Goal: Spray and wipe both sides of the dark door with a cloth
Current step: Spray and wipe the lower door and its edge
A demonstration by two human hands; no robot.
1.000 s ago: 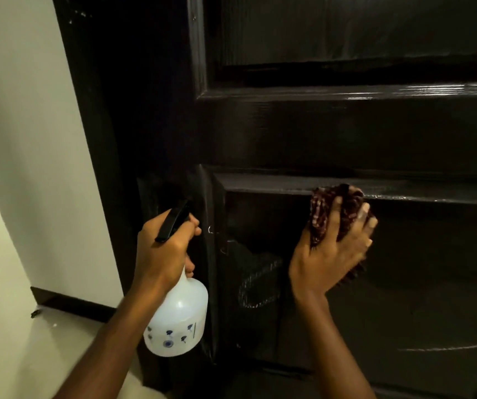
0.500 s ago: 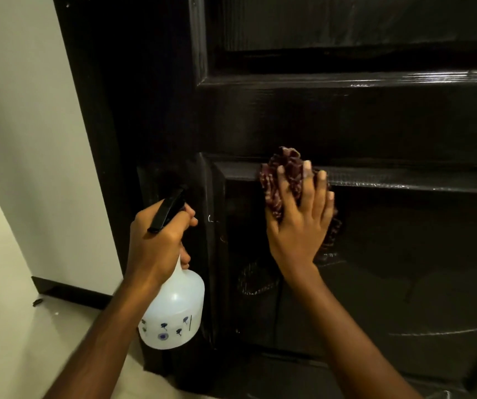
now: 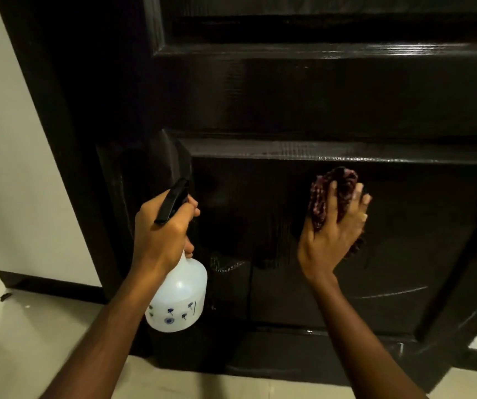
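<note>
The dark door [image 3: 303,90] fills the view, glossy, with raised panels and wet streaks low down. My right hand [image 3: 332,231] lies flat over a bunched dark red cloth [image 3: 322,197] and presses it against the lower panel, just under the panel's top moulding. My left hand [image 3: 162,234] grips the neck and black trigger head of a white spray bottle [image 3: 179,298], held beside the door's left stile with the nozzle toward the door.
A white wall [image 3: 21,168] with a black skirting board [image 3: 50,283] stands left of the door frame. Pale floor tiles [image 3: 30,341] run below, with a small dark scrap on them near the skirting.
My right hand slid the cloth left along the panel's top edge, then back right and slightly down. The bottle stayed about where it was in my left hand.
</note>
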